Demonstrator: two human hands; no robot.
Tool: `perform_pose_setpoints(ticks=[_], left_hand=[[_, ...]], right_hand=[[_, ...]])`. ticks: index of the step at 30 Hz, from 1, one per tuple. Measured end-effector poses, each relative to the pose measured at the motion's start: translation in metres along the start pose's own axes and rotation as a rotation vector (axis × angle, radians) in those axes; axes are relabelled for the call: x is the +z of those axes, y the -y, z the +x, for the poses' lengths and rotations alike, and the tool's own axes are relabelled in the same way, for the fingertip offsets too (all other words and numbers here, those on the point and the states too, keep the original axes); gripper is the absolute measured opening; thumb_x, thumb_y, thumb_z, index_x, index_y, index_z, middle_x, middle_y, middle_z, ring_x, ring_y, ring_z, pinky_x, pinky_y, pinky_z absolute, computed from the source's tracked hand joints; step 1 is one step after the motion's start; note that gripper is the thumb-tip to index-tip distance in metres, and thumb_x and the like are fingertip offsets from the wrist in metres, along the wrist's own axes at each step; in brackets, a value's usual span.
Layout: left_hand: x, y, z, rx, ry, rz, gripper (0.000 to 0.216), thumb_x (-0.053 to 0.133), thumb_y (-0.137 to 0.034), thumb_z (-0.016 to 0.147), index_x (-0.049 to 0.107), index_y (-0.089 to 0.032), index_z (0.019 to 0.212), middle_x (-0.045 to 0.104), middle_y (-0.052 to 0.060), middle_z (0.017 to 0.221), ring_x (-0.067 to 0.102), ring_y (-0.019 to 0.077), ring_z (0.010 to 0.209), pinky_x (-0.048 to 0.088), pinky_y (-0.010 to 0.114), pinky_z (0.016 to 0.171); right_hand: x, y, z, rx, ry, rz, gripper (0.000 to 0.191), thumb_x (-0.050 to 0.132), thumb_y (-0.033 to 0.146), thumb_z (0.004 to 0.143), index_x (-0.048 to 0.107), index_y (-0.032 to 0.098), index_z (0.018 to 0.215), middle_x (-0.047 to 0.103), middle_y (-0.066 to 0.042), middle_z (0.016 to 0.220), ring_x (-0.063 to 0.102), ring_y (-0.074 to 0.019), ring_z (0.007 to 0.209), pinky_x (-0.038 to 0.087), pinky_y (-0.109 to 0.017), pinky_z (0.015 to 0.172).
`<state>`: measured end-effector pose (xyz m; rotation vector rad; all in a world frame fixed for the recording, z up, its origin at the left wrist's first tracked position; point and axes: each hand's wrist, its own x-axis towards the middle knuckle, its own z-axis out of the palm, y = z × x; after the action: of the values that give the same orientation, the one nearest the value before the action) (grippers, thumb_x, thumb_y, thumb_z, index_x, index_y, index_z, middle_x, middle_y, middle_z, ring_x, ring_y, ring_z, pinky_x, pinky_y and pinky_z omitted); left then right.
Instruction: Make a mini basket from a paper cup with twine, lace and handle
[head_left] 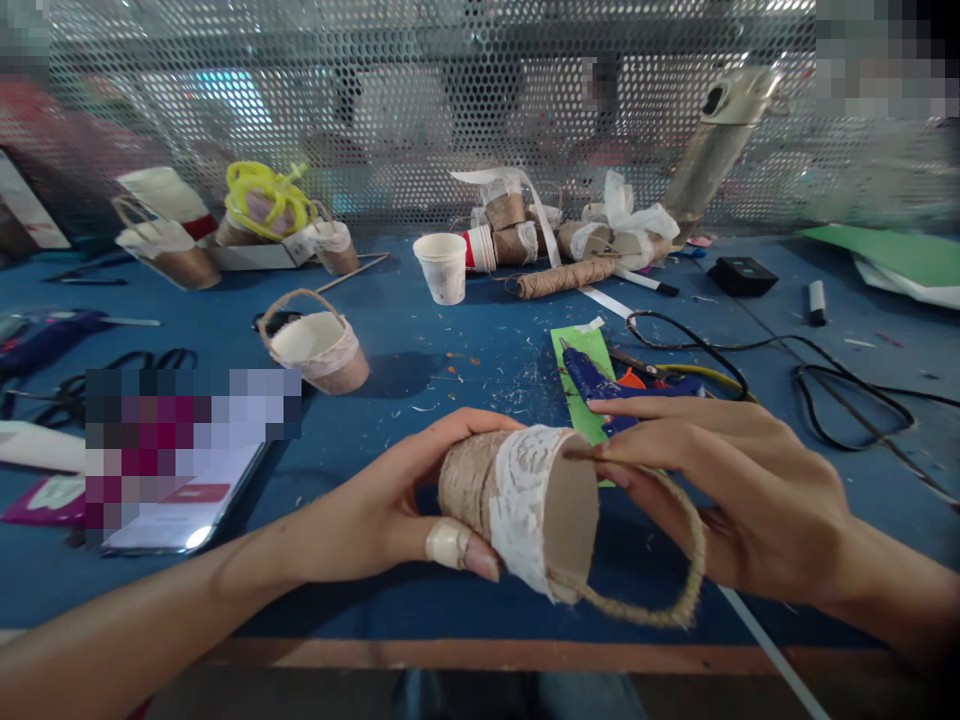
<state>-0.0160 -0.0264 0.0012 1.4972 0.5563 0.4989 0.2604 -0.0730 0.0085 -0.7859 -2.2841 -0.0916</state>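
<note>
Fingers of left hand [390, 505] grasping one twine-wrapped cup [517, 505]; right hand [720, 490] pinching its one twine handle [660, 590].

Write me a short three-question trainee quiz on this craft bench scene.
1. True or false: the left hand grips the twine-wrapped cup by its body.
2. What does the right hand press to the cup's rim: A) twine handle, B) scissors, C) marker?
3. Name the blue tool lying on the green paper.

Key: 1 true; 2 A; 3 glue gun.
</note>
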Motion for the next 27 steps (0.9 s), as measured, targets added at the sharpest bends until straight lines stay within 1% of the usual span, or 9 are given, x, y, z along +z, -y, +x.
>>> perform_pose_setpoints(ticks=[7, 11, 15, 19, 23, 27], left_hand=[[-0.0005, 0.0010, 0.0003, 0.005, 0.009, -0.027, 0.062, 0.087, -0.032, 0.074, 0.060, -0.032, 0.130, 0.065, 0.000, 0.124, 0.059, 0.0214, 0.114, 0.048, 0.027, 0.098], [-0.0003, 0.0010, 0.0005, 0.005, 0.015, -0.040, 0.062, 0.087, -0.031, 0.075, 0.060, -0.032, 0.131, 0.065, 0.000, 0.124, 0.060, 0.0199, 0.110, 0.049, 0.025, 0.093], [-0.0003, -0.0003, 0.0001, -0.024, 0.012, -0.036, 0.062, 0.087, -0.030, 0.075, 0.060, -0.032, 0.131, 0.066, 0.000, 0.120, 0.062, 0.0188, 0.106, 0.051, 0.022, 0.086], [-0.0007, -0.0002, -0.0003, -0.017, 0.015, -0.021, 0.064, 0.087, -0.028, 0.074, 0.059, -0.033, 0.131, 0.066, -0.001, 0.119, 0.062, 0.0187, 0.107, 0.051, 0.021, 0.085], [-0.0006, 0.0005, 0.0004, 0.017, 0.005, 0.014, 0.064, 0.088, -0.030, 0.072, 0.060, -0.032, 0.130, 0.066, 0.000, 0.122, 0.061, 0.0215, 0.112, 0.052, 0.025, 0.090], [-0.0007, -0.0002, 0.0009, 0.028, -0.007, 0.050, 0.066, 0.089, -0.033, 0.072, 0.060, -0.030, 0.131, 0.066, 0.003, 0.123, 0.061, 0.0250, 0.115, 0.051, 0.031, 0.096]], right_hand=[[-0.0025, 0.0006, 0.0021, -0.003, 0.011, 0.000, 0.012, 0.057, 0.007, 0.092, 0.063, 0.016, 0.097, 0.076, -0.003, 0.084, 0.076, -0.0178, 0.080, 0.057, -0.028, 0.093], [-0.0032, 0.0010, 0.0014, 0.002, 0.017, -0.022, 0.011, 0.056, 0.008, 0.093, 0.062, 0.016, 0.097, 0.075, -0.002, 0.083, 0.075, -0.0165, 0.077, 0.056, -0.027, 0.094], [-0.0014, 0.0015, 0.0017, 0.009, 0.006, -0.051, 0.008, 0.056, 0.012, 0.095, 0.061, 0.017, 0.095, 0.074, -0.001, 0.081, 0.074, -0.0150, 0.076, 0.056, -0.025, 0.093], [-0.0010, 0.0035, 0.0032, 0.010, 0.001, -0.075, 0.009, 0.056, 0.011, 0.095, 0.061, 0.018, 0.092, 0.073, 0.000, 0.079, 0.074, -0.0156, 0.078, 0.055, -0.025, 0.092], [-0.0031, 0.0044, 0.0029, 0.017, 0.023, -0.075, 0.009, 0.055, 0.011, 0.095, 0.061, 0.018, 0.092, 0.074, -0.001, 0.081, 0.074, -0.0160, 0.077, 0.056, -0.027, 0.089], [-0.0021, 0.0023, 0.0004, 0.020, 0.008, -0.064, 0.006, 0.057, 0.013, 0.095, 0.060, 0.018, 0.095, 0.072, -0.001, 0.080, 0.073, -0.0178, 0.081, 0.056, -0.028, 0.078]])
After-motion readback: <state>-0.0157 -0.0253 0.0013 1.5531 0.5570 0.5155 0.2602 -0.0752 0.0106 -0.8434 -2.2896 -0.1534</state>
